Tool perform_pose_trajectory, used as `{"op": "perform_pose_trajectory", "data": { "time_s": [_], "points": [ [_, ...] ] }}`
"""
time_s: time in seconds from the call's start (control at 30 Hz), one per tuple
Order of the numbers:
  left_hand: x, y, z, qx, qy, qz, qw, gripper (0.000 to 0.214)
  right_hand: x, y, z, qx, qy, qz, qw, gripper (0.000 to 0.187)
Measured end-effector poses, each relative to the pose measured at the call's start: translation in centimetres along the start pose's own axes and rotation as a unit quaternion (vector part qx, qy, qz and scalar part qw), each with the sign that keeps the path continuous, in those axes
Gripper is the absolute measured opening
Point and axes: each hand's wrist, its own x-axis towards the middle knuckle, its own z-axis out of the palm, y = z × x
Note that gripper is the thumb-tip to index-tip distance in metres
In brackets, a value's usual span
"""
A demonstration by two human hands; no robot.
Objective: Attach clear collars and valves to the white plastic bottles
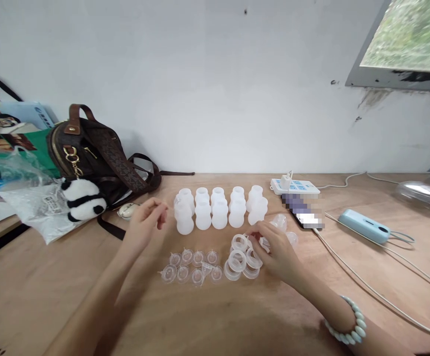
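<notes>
Beside the rings [242, 257], right hand [274, 249]

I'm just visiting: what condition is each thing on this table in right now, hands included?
Left hand: raised, fingers curled, holding nothing visible.
Right hand: fingertips on the clear plastic rings.
Clear plastic rings: loose, partly stacked.
Translucent white plastic bottles: upright, uncapped, two rows.
Small clear domed caps: lying in two rows.
White power strip: charger plugged in.
Brown leather handbag: slumped against wall.
</notes>
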Motion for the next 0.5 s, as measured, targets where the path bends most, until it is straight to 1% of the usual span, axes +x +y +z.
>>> {"op": "perform_pose_trajectory", "data": {
  "time_s": [0.03, 0.07, 0.1, 0.13, 0.17, 0.23, 0.33, 0.4, 0.5],
  "points": [
    [0.1, 0.1, -0.8, 0.045, -0.086, -0.022, 0.995, 0.024, 0.1, 0.0, -0.1, -0.02, -0.025, -0.013, 0.999, 0.013],
    [0.2, 0.2, -1.5, 0.088, -0.171, -0.049, 0.98, 0.023, 0.1, -0.1, -0.1, -0.039, -0.054, -0.028, 0.997, 0.012],
    [0.2, 0.2, -2.2, 0.122, -0.236, -0.07, 0.962, 0.022, 0.1, -0.2, -0.2, -0.058, -0.085, -0.045, 0.994, 0.009],
    [0.1, 0.3, -2.8, 0.144, -0.284, -0.083, 0.944, 0.02, 0.1, -0.3, -0.1, -0.074, -0.115, -0.059, 0.989, 0.006],
    [-0.1, 0.3, -3.3, 0.159, -0.319, -0.091, 0.93, 0.019, 0.1, -0.4, -0.1, -0.089, -0.141, -0.071, 0.983, 0.008],
    [-0.4, 0.2, -3.9, 0.178, -0.36, -0.094, 0.911, 0.018, -0.1, -0.5, 0.2, -0.114, -0.182, -0.082, 0.973, 0.015],
    [-0.9, -0.2, -4.2, 0.219, -0.374, -0.086, 0.897, 0.017, -0.4, -0.6, 0.7, -0.121, -0.215, -0.081, 0.966, 0.013],
    [-1.2, -0.4, -4.1, 0.251, -0.374, -0.079, 0.889, 0.015, -0.4, -0.6, 0.7, -0.098, -0.218, -0.073, 0.968, 0.013],
    [-2.1, -0.1, -3.7, 0.266, -0.399, -0.081, 0.874, 0.009, -0.3, -0.8, 0.4, -0.039, -0.185, -0.065, 0.98, 0.011]
  ]
}}
